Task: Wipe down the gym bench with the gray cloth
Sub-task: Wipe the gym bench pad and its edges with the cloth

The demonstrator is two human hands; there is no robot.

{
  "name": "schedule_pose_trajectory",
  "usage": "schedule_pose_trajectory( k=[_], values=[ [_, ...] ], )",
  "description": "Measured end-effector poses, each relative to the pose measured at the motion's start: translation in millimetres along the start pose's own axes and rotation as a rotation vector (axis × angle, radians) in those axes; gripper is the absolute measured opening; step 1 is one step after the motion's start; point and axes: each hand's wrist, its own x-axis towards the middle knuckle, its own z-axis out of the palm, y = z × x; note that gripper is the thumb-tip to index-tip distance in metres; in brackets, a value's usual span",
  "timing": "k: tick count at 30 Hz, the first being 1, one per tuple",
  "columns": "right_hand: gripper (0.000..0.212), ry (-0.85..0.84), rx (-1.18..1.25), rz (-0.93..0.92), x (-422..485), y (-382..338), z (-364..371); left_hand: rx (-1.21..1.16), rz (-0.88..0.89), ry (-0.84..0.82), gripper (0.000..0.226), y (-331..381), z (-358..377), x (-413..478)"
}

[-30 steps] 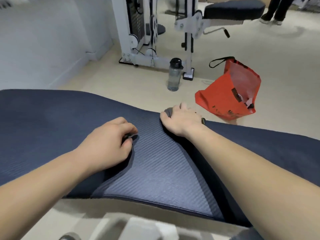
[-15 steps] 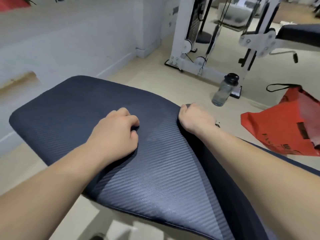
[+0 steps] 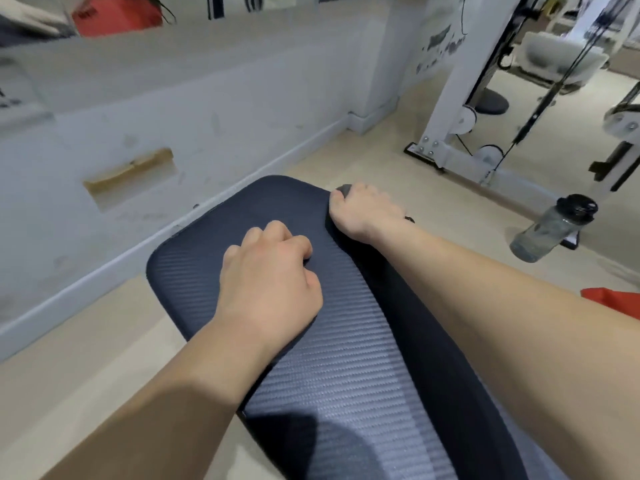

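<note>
Head view: the gray cloth [image 3: 343, 189] sits at the far right edge of the gym bench [image 3: 194, 271], near its rounded end, and only a small bunched corner of it shows. The right hand [image 3: 363, 211] covers the rest, its fingers [image 3: 349, 199] curled down over the cloth and the pad's edge, clamped on both. The left hand [image 3: 270, 282] rests on the middle of the dark ribbed pad, close to the right hand but apart from it. Its fingers are drawn together into a loose fist with the thumb tucked against the forefinger; whether anything is pinched inside, I cannot tell. Both bare forearms reach in from the lower corners. On the pale floor [image 3: 363, 154] to the right of the bench stands a clear water bottle [image 3: 550, 233] with a black cap, beside the base of a white cable machine [image 3: 450, 98]. A red bag [image 3: 613, 301] shows at the right edge behind the forearm. The scuffed white wall [image 3: 207, 109] runs along the bench's left, with a shallow recess [image 3: 130, 174] cut into it.
</note>
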Motion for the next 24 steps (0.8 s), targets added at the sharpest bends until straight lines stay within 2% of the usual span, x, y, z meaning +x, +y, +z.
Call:
schedule_pose_trajectory(
  k=[8, 17, 20, 24],
  values=[
    [0.061, -0.013, -0.050, -0.182, 27.3, -94.3, 24.1, 0.003, -0.095, 0.075, 0.029, -40.8, -11.5, 3.6],
    [0.010, 0.166, 0.015, -0.588, -19.4, -79.2, 21.8, -0.122, -0.078, 0.216, 0.035, -37.8, -30.3, -15.2],
    [0.012, 0.122, 0.121, -0.711, -63.9, -66.4, 27.4, -0.166, -0.082, 0.263, 0.032, -32.8, -39.7, -24.5],
    [0.022, 0.045, 0.117, -0.734, -139.3, -32.7, 15.4, -0.250, -0.066, 0.280, 0.033, -18.7, -53.1, -43.4]
  ],
)
